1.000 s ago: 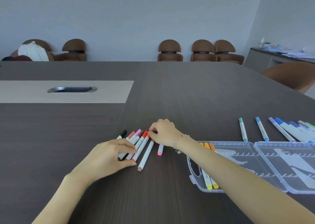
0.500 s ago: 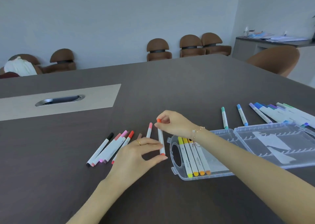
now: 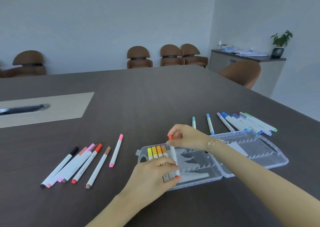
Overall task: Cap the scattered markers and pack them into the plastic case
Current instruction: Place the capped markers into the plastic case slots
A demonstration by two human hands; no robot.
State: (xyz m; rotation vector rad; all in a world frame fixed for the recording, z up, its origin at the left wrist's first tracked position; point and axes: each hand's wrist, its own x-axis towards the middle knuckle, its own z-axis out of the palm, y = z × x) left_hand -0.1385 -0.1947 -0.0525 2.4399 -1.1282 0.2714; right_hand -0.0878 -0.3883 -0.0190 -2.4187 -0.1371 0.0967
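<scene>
An open clear plastic case point(image 3: 259, 159) lies on the dark table, with several yellow and orange markers point(image 3: 155, 151) in its left half. Over that half I hold an orange-capped white marker point(image 3: 173, 155). My right hand point(image 3: 188, 136) pinches its far end near the cap, and my left hand point(image 3: 155, 175) pinches its near end beside the packed markers. To the left lie a fan of black, pink, red and brown markers point(image 3: 76, 164) and a single pink marker point(image 3: 116, 150). Blue, purple and green markers point(image 3: 242, 122) lie beyond the case.
A beige panel with a metal cable slot point(image 3: 24, 108) is set into the table at the left. Brown chairs point(image 3: 171, 55) line the far wall, and one chair point(image 3: 242, 72) stands at the table's right edge. A sideboard with a plant point(image 3: 280, 43) is at the right.
Both hands picked the orange marker out of the left group and carried it right, over the case's left half. The view has swung right.
</scene>
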